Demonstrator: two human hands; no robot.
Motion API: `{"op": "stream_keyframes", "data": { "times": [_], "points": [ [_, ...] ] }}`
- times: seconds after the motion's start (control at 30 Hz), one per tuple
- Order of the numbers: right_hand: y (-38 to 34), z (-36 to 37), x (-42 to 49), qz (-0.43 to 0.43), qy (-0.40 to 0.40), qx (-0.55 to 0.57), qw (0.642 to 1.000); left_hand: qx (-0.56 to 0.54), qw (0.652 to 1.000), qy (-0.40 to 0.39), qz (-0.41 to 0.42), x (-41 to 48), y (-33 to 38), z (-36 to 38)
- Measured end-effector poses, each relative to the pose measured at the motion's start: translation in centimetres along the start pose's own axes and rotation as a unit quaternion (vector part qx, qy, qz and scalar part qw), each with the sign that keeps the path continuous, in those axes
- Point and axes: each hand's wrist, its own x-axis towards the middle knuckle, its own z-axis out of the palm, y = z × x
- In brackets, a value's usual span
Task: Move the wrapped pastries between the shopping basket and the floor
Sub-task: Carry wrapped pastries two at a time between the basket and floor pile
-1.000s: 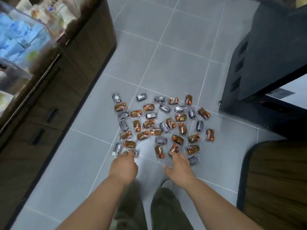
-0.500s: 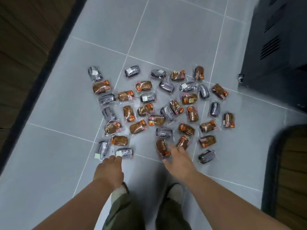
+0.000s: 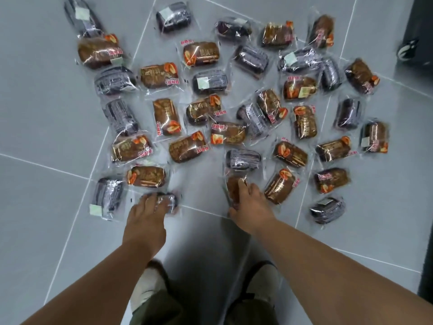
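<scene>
From my remote seat I watch both hands down at the near edge of the spread. The left hand [image 3: 146,214] lies over a dark pastry [image 3: 170,201] in clear film, its fingers lightly bent across the top. The thumb is hidden, so I cannot tell whether it has taken hold or only rests there. The right hand [image 3: 249,207] has curled round a brown pastry [image 3: 232,186], with fingers over its far side and thumb at the near end, so it has a grip on the packet, which sits on the floor [image 3: 46,137] or barely off it.

Half a second ago both hands were short of these packets: the left hovered just beside the dark one, and the right only brushed the brown one with its fingertips. Now both are on them, and my view has dropped much closer to the tiles. The other wrapped pastries [image 3: 201,53] lie where they were, scattered over the grey tiles in loose rows, brown ones and dark purple ones mixed.

The brown wrappers carry an orange picture and red characters — too smeared for me to read. Several dark packets bear a pale blank-looking sticker. The person's shoes [image 3: 145,285] show below the arms, and a black cabinet [image 3: 419,31] stands at the right edge.
</scene>
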Motion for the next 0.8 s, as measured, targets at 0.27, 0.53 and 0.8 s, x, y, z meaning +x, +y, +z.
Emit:
{"op": "stream_keyframes", "data": {
  "times": [0.27,0.53,0.8],
  "points": [
    [-0.3,2.3,4.9,0.051,-0.002,0.043,0.998,0.039,0.992,0.116,-0.009,3.5,-1.6,3.5],
    [-2.2,-1.6,-0.1,-0.021,0.037,0.052,0.998,-0.093,0.994,0.046,-0.028,-1.8,1.8,-1.8],
    [-5.1,-11.2,-11.7,-0.057,0.085,0.098,0.990,-0.282,0.945,0.118,-0.118,-9.5,7.0,-16.3]
  ]
}}
